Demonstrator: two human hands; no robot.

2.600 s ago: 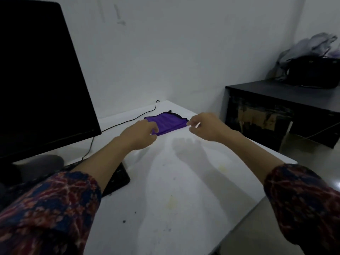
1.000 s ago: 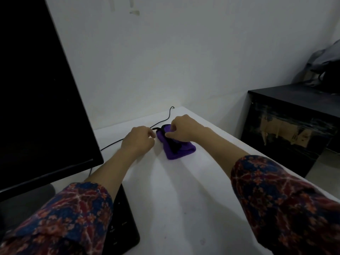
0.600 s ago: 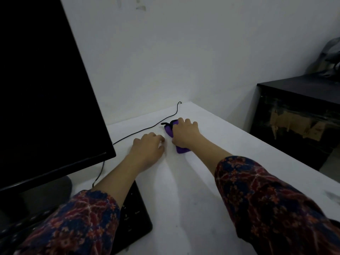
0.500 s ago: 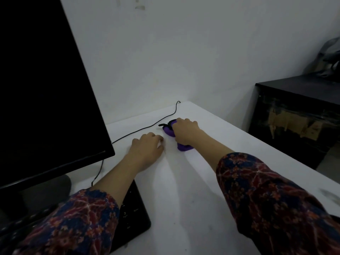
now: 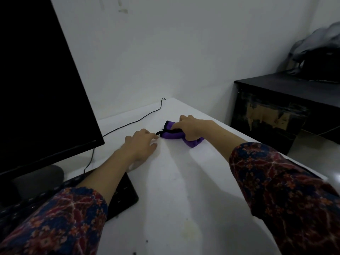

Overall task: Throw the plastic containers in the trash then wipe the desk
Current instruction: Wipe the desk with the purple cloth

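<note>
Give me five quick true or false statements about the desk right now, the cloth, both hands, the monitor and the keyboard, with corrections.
1. The right hand grips the purple cloth. True.
2. The left hand holds a plastic container. False: it rests on the white desk, holding nothing.
3. The monitor screen is dark. True.
4. The cloth lies spread flat. False: it is bunched up.
5. The black keyboard lies right of the cloth. False: it lies left, nearer the person.

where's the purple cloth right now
In the head view the purple cloth lies bunched on the white desk toward its far right corner, gripped by the right hand, just right of the left hand.
</note>
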